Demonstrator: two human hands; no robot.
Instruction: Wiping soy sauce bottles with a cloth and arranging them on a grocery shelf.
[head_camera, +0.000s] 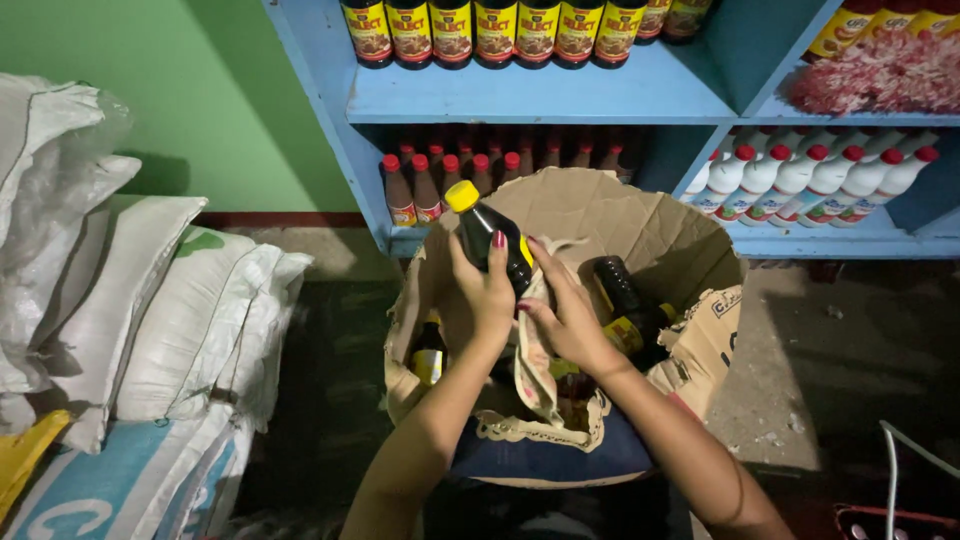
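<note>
My left hand (483, 300) is closed around a dark bottle (495, 243) with a yellow cap, held tilted above the open cardboard box (640, 225). My right hand (567, 322) is partly open, fingers resting on the bottle's lower end and on a torn paper flap (535, 365); it grips nothing firmly.

Risk, as I judge it: the bottle hangs by one hand only and could slip onto the bottles (625, 305) lying in the box. The torn flap could snag it.

Surroundings: a blue shelf (545, 98) just behind the box carries rows of bottles, dark above, red-capped below. White sacks (190, 320) are stacked to my left. The box's raised wall stands between my hands and the lower shelf.
</note>
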